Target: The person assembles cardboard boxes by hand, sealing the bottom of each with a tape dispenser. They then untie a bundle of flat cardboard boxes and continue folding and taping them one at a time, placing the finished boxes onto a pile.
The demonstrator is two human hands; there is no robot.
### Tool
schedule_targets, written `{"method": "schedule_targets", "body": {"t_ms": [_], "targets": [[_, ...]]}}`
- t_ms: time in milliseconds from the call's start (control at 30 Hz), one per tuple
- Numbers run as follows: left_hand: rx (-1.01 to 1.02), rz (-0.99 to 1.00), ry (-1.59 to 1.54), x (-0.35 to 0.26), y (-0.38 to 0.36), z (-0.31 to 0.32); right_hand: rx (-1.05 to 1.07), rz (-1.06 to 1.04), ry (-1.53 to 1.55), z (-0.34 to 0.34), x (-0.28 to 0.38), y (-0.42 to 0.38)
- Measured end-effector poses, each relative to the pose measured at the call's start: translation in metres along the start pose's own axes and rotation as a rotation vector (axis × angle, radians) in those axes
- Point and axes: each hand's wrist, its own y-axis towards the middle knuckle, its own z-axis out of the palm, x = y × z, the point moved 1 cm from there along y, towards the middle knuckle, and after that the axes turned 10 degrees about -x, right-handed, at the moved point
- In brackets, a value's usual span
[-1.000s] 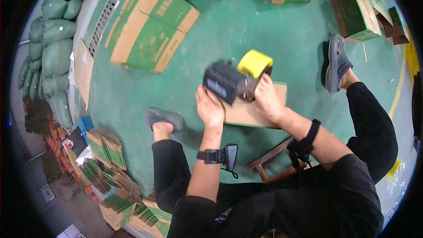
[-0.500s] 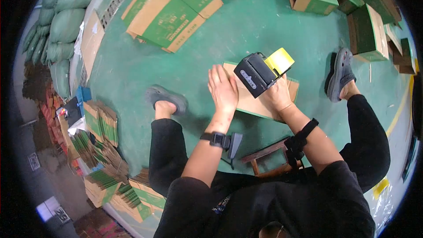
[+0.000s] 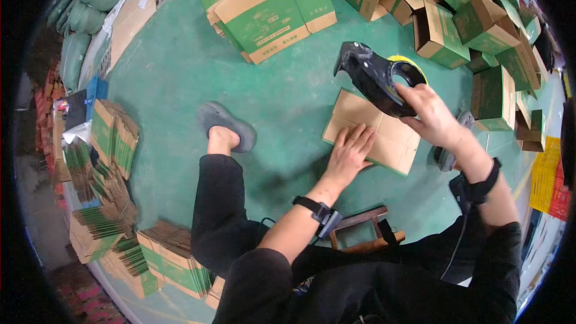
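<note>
Black tape dispenser (image 3: 369,78) clasped in the right hand (image 3: 435,117) angles over the far edge of a cardboard box (image 3: 396,142), while the left hand (image 3: 350,159), apart from the right, rests palm-down on the box's top.

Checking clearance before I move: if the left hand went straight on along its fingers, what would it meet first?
Resting on the carton, the left hand would probably meet the black tape dispenser first. The dispenser's height above the carton is unclear, so the hand might pass beneath.
</note>
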Motion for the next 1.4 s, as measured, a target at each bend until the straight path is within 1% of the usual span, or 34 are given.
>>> {"method": "schedule_targets", "body": {"t_ms": [33, 100, 167, 233, 300, 367, 400, 467, 500, 567, 600, 633, 700, 767, 800, 833, 867, 900, 933, 967, 1000, 1033, 1100, 1133, 1167, 1200, 1233, 1267, 1300, 1333, 1400], "targets": [[-0.057, -0.001, 0.026, -0.002, 0.002, 0.007, 0.109, 0.148, 0.019, -0.014, 0.011, 0.016], [-0.042, -0.04, 0.04, -0.004, 0.005, 0.012, 0.121, 0.213, 0.18, -0.018, 0.02, 0.045], [-0.042, -0.043, 0.008, -0.003, -0.002, 0.016, 0.178, 0.262, 0.148, -0.01, 0.023, 0.072], [-0.052, -0.035, -0.021, 0.0, -0.001, 0.011, 0.273, 0.502, 0.295, -0.003, 0.047, 0.104], [-0.025, -0.079, -0.067, 0.0, 0.004, 0.005, 0.293, 0.501, 0.345, 0.025, 0.05, 0.123], [-0.024, -0.084, -0.115, 0.001, 0.002, 0.003, 0.343, 0.336, 0.23, 0.059, 0.05, 0.141], [-0.003, -0.09, -0.116, 0.002, 0.001, 0.004, 0.41, 0.356, 0.223, 0.076, 0.051, 0.153], [0.023, -0.101, -0.129, 0.003, 0.0, 0.004, 0.445, 0.281, 0.179, 0.114, 0.055, 0.173], [-0.022, -0.111, -0.182, 0.005, 0.0, 0.001, 0.471, 0.35, 0.107, 0.132, 0.062, 0.182], [-0.201, -0.209, -0.333, 0.007, -0.005, 0.013, 0.549, 0.491, -0.052, 0.169, 0.068, 0.202], [-0.262, -0.447, -0.704, 0.006, 0.002, 0.006, 0.625, 0.571, -0.112, 0.178, 0.072, 0.208], [-0.311, -0.474, -0.767, 0.005, 0.001, 0.013, 0.657, 0.54, -0.172, 0.185, 0.071, 0.205], [-0.203, -0.396, -0.592, 0.003, -0.005, 0.016, 0.795, 0.417, -0.204, 0.184, 0.063, 0.196], [-0.204, -0.353, -0.609, 0.005, -0.001, 0.019, 0.812, 0.496, -0.241, 0.146, 0.067, 0.205], [-0.109, -0.252, -0.415, 0.004, -0.001, 0.014, 0.827, 0.562, -0.268, 0.125, 0.072, 0.207], [-0.025, -0.141, -0.219, 0.004, 0.001, 0.011, 0.802, 0.584, -0.205, 0.103, 0.07, 0.198], [-0.019, -0.118, -0.192, 0.004, 0.002, 0.007, 0.771, 0.601, -0.14, 0.079, 0.063, 0.181], [-0.106, -0.086, -0.16, 0.005, 0.0, 0.009, 0.679, 0.517, 0.029, 0.059, 0.052, 0.156], [-0.105, -0.081, -0.15, 0.003, 0.0, 0.009, 0.583, 0.424, 0.196, 0.039, 0.038, 0.125], [-0.104, -0.079, -0.134, 0.002, 0.001, 0.008, 0.505, 0.434, 0.34, 0.02, 0.027, 0.088], [-0.152, -0.042, -0.142, 0.004, -0.005, 0.012, 0.427, 0.461, 0.431, 0.002, 0.02, 0.048], [-0.159, 0.014, -0.112, 0.005, -0.007, 0.015, 0.444, 0.558, 0.397, -0.015, 0.017, 0.013], [-0.198, 0.09, -0.071, 0.003, -0.008, 0.007, 0.261, 0.615, 0.483, -0.016, -0.016, -0.073], [-0.247, 0.106, -0.126, 0.006, -0.008, 0.006, 0.34, 0.699, 0.469, -0.027, -0.01, -0.085], [-0.228, 0.118, -0.1, 0.006, -0.009, 0.005, 0.415, 0.78, 0.457, -0.037, -0.007, -0.095], [-0.246, 0.07, -0.103, 0.004, -0.013, 0.003, 0.337, 0.679, 0.462, -0.033, -0.014, -0.11], [-0.26, 0.025, -0.11, 0.0, -0.009, -0.003, 0.308, 0.687, 0.494, -0.03, -0.021, -0.119], [-0.272, -0.029, -0.048, -0.002, 0.001, -0.004, 0.275, 0.632, 0.476, -0.025, -0.026, -0.123], [-0.263, -0.142, 0.087, -0.009, 0.026, -0.016, 0.242, 0.579, 0.455, -0.02, -0.027, -0.125], [-0.309, -0.209, 0.215, -0.006, 0.054, -0.014, 0.265, 0.63, 0.512, -0.028, -0.024, -0.123], [-0.173, -0.387, 0.606, 0.018, 0.08, 0.014, 0.264, 0.648, 0.561, -0.038, -0.034, -0.149]]}}
